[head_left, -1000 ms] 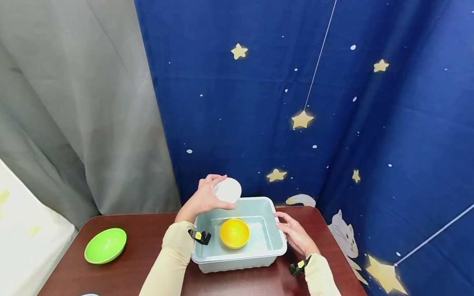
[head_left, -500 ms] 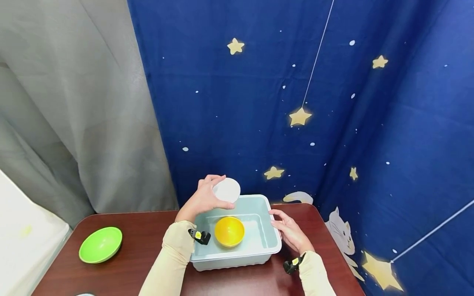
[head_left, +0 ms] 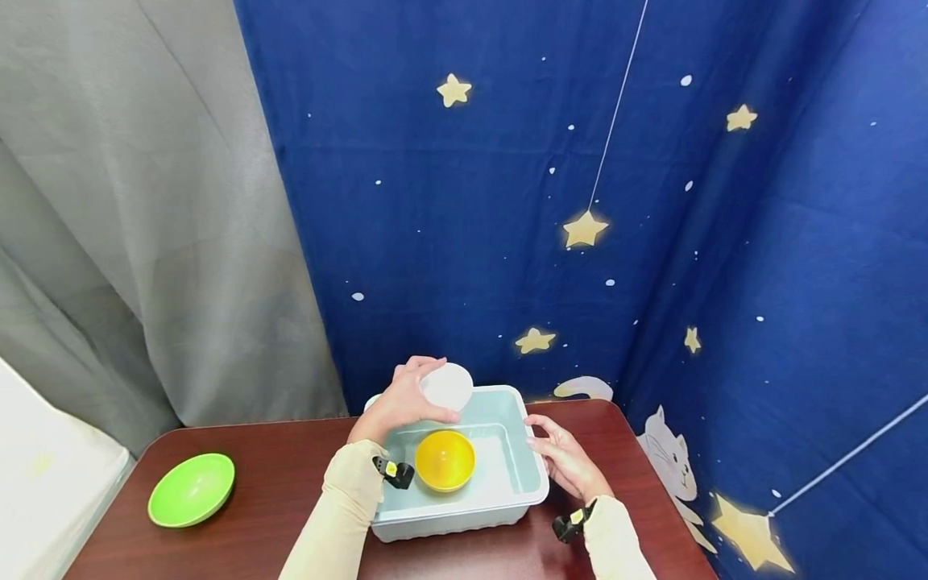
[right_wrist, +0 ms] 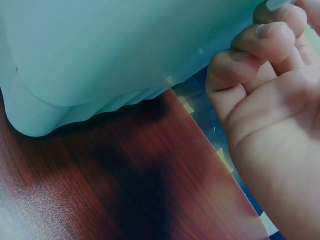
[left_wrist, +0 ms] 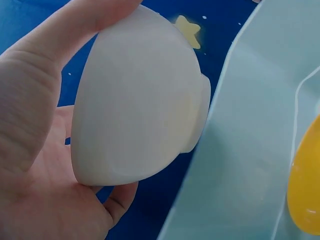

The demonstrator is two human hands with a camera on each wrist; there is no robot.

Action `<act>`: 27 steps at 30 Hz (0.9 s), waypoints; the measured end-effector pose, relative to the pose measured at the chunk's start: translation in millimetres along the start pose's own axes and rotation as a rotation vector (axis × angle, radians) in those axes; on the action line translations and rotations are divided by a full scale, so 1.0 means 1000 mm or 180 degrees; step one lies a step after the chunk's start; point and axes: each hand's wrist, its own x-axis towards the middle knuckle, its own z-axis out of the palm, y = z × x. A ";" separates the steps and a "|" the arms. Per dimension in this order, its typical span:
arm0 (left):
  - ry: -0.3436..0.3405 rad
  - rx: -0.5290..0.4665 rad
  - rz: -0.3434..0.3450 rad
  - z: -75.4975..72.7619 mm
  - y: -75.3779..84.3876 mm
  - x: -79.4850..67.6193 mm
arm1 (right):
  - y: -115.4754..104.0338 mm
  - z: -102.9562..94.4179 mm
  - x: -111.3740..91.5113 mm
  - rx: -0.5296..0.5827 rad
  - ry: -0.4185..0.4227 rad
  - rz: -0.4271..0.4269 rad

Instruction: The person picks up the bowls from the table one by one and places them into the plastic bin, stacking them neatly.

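My left hand [head_left: 401,400] grips a white bowl [head_left: 447,388] between thumb and fingers, above the far left part of a pale blue plastic tub [head_left: 493,514]. In the left wrist view the bowl [left_wrist: 137,100] is tipped on its side, its foot ring facing the tub. A yellow bowl [head_left: 445,461] sits upright on the tub floor, left of its middle. At the tub's right rim, my right hand [head_left: 569,459] holds on with thumb and fingers; the right wrist view shows its fingers [right_wrist: 265,42] curled.
A green bowl [head_left: 192,490] stands on the dark red wooden table [head_left: 290,483] to the left. Behind the table hang a grey curtain [head_left: 145,242] and a blue star-patterned curtain [head_left: 435,201]. Something white [head_left: 51,475] borders the table's left side.
My left hand with the white bowl has shifted slightly right over the tub and a little lower. My right hand keeps its place at the rim. The head view has turned slightly.
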 end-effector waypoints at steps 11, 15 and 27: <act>-0.0239 -0.0162 0.0130 0.012 -0.016 -0.001 | 0.001 -0.002 -0.002 0.0051 -0.0133 -0.0093; -0.0364 -0.0131 0.0130 0.014 -0.017 -0.002 | 0.002 -0.002 0.000 0.0110 -0.0171 -0.0125; -0.0638 -0.0045 0.0277 0.022 -0.029 -0.003 | 0.003 -0.001 0.002 0.0086 -0.0070 0.0014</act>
